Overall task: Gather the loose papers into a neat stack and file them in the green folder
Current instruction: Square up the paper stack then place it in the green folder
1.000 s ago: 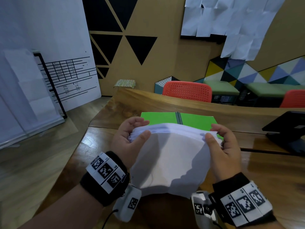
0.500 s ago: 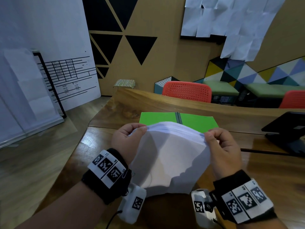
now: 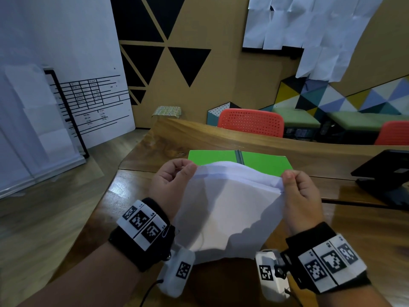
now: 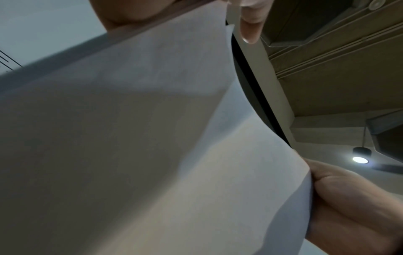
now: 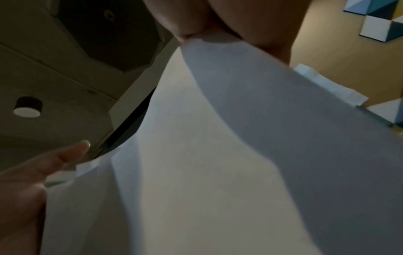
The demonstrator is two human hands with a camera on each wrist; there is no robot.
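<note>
A stack of white papers [image 3: 230,209] stands on edge on the wooden table [image 3: 137,200], its top bowed upward. My left hand [image 3: 174,178] pinches the stack's upper left corner and my right hand [image 3: 296,187] pinches its upper right corner. The green folder [image 3: 261,160] lies open flat just behind the papers, partly hidden by them. In the left wrist view the papers [image 4: 130,138] fill the frame, and the same is true of the papers [image 5: 218,163] in the right wrist view.
A black stand [image 3: 385,176] sits on the table at the right. Orange chairs [image 3: 251,121] stand behind the raised wooden ledge [image 3: 221,138]. A whiteboard [image 3: 66,74] leans at the left beyond the table's edge.
Both hands slid up to the top corners of the stack and now pinch them. The fanned top edges have closed together.
</note>
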